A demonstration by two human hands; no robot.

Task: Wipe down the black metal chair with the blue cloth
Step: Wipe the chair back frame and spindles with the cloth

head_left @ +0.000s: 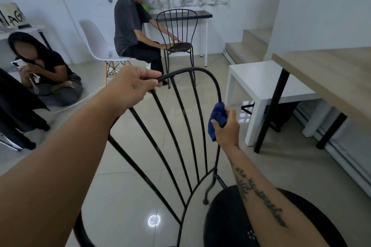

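Observation:
The black metal chair stands right in front of me, its curved backrest with thin spindles facing me and its round seat at the bottom right. My left hand grips the top left of the backrest's arch. My right hand holds the bunched blue cloth wrapped around the backrest's right outer rod, about halfway down its side. The rod is hidden where the cloth covers it.
A white side table and a wooden table with black legs stand to the right. Steps rise at the back right. One person sits on a white chair by a second black chair; another sits on the floor at left.

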